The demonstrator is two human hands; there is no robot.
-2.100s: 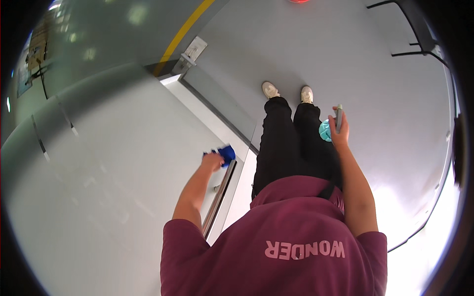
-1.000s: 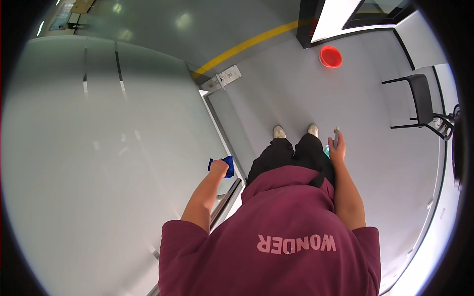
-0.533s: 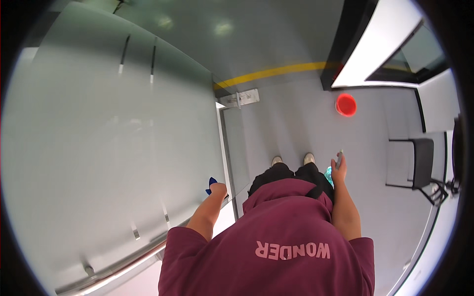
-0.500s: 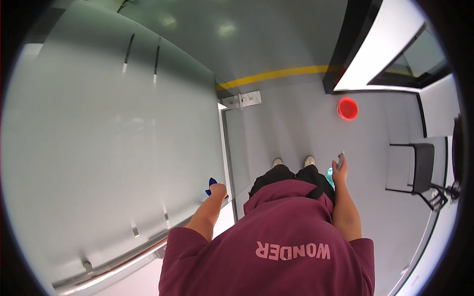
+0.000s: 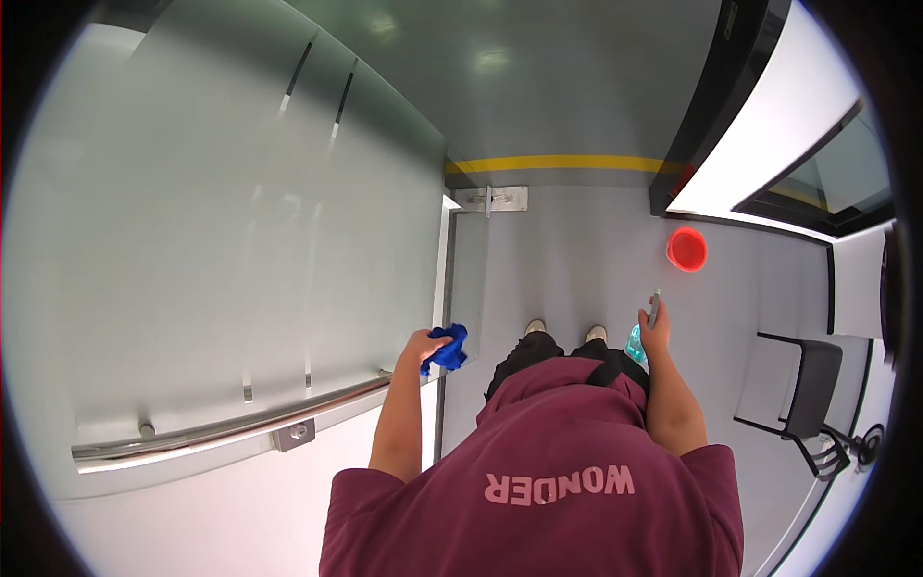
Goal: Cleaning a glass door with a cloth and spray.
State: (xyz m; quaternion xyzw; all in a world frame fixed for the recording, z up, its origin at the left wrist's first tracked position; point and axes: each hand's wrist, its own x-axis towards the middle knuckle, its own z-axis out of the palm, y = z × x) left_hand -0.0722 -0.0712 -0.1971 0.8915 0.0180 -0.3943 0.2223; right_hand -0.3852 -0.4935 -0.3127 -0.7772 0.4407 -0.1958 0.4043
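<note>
Bunched in my left hand (image 5: 425,345) is a blue cloth (image 5: 450,349), held by the edge of a frosted glass door (image 5: 240,231). Whether the cloth touches the glass is not plain. My right hand (image 5: 657,332) grips a spray bottle by its neck, low at my right side; its grey spray head (image 5: 655,306) sticks out past the fingers, and the teal see-through body (image 5: 636,344) hangs below them. Part of the bottle is hidden behind the hand.
A long metal handle bar (image 5: 240,418) runs across the door, with a lock (image 5: 293,436) beside it. A metal hinge plate (image 5: 505,199) sits at the door's far corner. On the floor stand a red bucket (image 5: 686,250) and a black chair (image 5: 810,389) at right.
My left hand has drawn the blue cloth toward the door's edge, and more of the cloth shows. My right hand with the spray bottle has shifted slightly; the whole view has turned a little.
</note>
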